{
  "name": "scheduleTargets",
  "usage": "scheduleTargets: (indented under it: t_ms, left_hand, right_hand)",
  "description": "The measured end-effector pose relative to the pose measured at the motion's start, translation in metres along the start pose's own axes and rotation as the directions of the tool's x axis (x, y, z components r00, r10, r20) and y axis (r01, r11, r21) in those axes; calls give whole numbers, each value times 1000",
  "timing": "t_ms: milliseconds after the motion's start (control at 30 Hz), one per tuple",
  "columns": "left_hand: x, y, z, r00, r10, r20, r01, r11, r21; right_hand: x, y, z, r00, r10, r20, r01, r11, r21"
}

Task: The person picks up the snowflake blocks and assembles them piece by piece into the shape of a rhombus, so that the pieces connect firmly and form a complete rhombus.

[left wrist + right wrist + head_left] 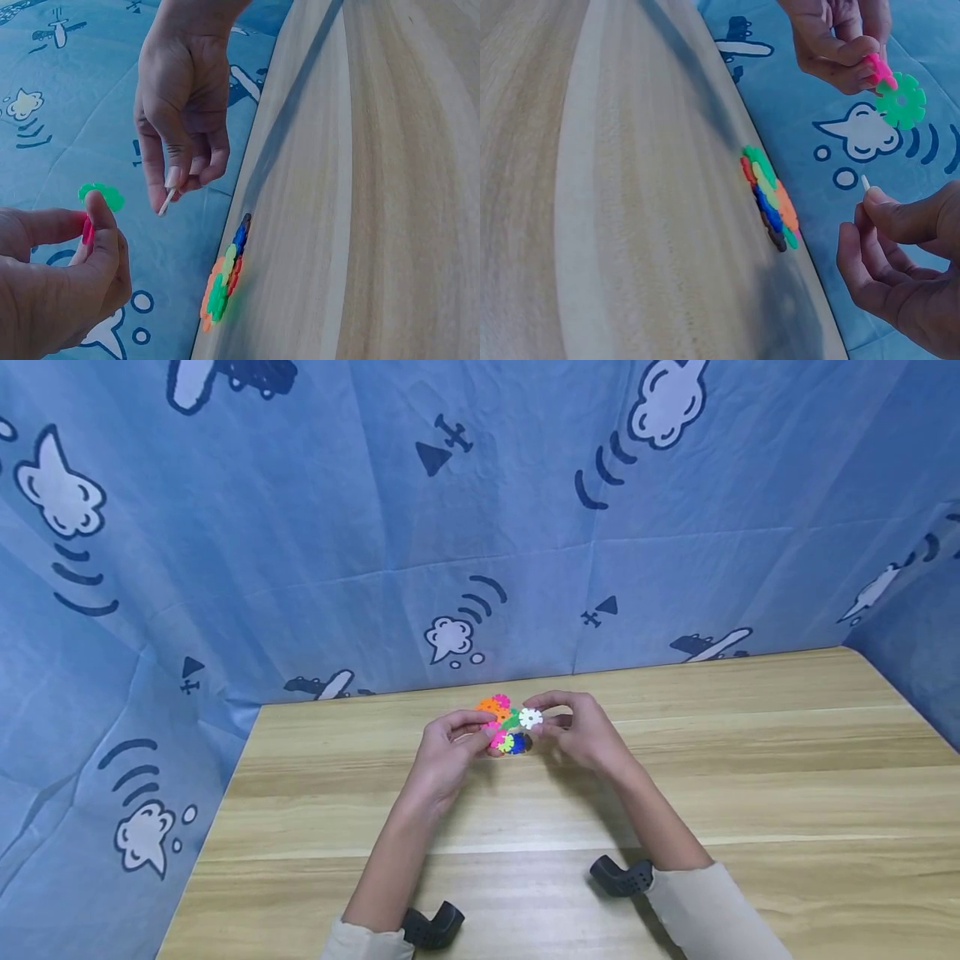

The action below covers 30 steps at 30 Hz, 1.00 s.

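Note:
My left hand pinches a pink snowflake disc between thumb and fingers. At the pink disc's edge a green snowflake disc sticks out, set at an angle to it. A white snowflake disc is pinched in my right hand, its notched face showing in the head view. From the left wrist view the white disc appears edge-on between thumb and fingertip. Both hands are raised over the table, and the white disc is apart from the green one in the wrist views.
On the wooden table below the hands lies a cluster of snowflake discs in orange, green, yellow, blue, red and black, near the back edge. A blue patterned cloth hangs behind the table. Black wrist mounts project from the sleeves.

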<state>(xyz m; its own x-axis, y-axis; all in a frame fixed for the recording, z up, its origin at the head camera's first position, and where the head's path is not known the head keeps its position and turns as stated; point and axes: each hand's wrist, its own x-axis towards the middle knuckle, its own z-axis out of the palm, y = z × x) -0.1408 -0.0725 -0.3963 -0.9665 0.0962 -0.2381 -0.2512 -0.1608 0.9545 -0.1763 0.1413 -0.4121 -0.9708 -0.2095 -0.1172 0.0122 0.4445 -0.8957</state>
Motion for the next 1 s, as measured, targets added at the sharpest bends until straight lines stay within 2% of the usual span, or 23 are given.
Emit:
scheduleTargets:
  t_ms: [200,1000]
  left_hand:
    - [-1,1,0,1000,-3,-14,3,1000,13]
    - [-1,1,-1,1000,14,-14,-14,1000,7]
  right_hand:
    - [-1,-1,-4,1000,14,-2,-14,1000,14]
    - [-7,-14,-8,998,-69,15,68,997,42]
